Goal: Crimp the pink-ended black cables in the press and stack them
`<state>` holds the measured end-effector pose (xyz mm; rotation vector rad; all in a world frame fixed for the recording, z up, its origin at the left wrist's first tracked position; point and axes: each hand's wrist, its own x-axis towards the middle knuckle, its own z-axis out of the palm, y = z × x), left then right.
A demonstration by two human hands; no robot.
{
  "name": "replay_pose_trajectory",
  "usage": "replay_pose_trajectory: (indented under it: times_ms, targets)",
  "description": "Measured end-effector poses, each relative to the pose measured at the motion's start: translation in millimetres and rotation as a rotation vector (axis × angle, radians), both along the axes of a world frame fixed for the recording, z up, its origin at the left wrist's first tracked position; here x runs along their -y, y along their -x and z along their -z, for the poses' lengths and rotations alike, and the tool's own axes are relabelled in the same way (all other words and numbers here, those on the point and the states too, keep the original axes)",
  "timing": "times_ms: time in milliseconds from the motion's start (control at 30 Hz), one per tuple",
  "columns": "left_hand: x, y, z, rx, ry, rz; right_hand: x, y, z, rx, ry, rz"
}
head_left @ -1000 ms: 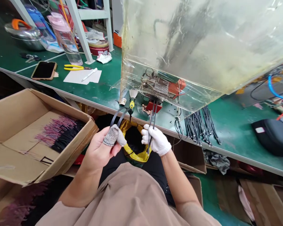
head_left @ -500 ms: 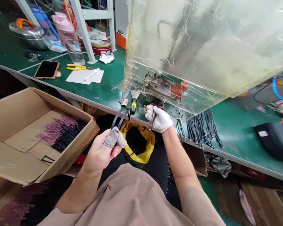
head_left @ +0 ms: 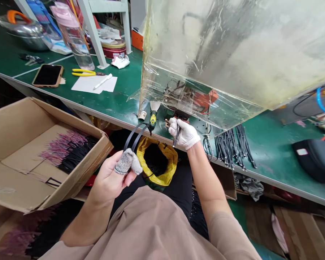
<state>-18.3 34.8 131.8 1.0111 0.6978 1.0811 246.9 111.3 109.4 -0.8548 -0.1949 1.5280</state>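
Your left hand (head_left: 108, 182) sits just left of the yellow bag (head_left: 162, 159), its grip closed on a black cable (head_left: 132, 137) that arcs up past the bag's top edge. A grey finger cot (head_left: 128, 161) covers one of that hand's fingers. Your right hand (head_left: 184, 134), in a white glove, is above the bag's right side, its grip clamped on a thin dark piece (head_left: 176, 139), too small to identify exactly. Just beyond that hand, a red device (head_left: 204, 100) shows through a plastic sheet (head_left: 206, 47). A screwdriver (head_left: 152, 121) lies on the green surface (head_left: 124, 86) directly above the bag. Left of the bag, a cardboard box (head_left: 81, 169) holds pink and black wires (head_left: 70, 151). Right of it, black cables (head_left: 233, 146) lie in a row on the surface.
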Motion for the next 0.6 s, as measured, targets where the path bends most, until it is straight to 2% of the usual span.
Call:
replay_pose_trajectory:
  times_ms: [200,300,367,433,500,600]
  targets:
    - [4.3,4.1,1.9,-0.022,0.011,0.015,7.7,-3.3,-3.1,-0.013,-0.028,-0.051]
    - [8.0,8.6,13.7,-0.087,0.042,0.076,31.3,-0.4,8.3,0.014,-0.066,-0.280]
    - [12.1,9.9,28.2,-0.158,0.072,0.192,51.3,7.1,24.3,0.022,-0.017,-0.517]
    - [17.9,7.8,46.3,-0.248,0.103,0.329,68.5,18.5,43.9,-0.006,0.064,-0.640]
    - [24.5,2.7,66.2,-0.355,0.132,0.425,79.1,30.9,62.9,-0.037,0.136,-0.556]
    - [32.9,-6.1,95.5,-0.509,0.157,0.466,82.4,43.3,85.3,-0.032,0.216,-0.326]
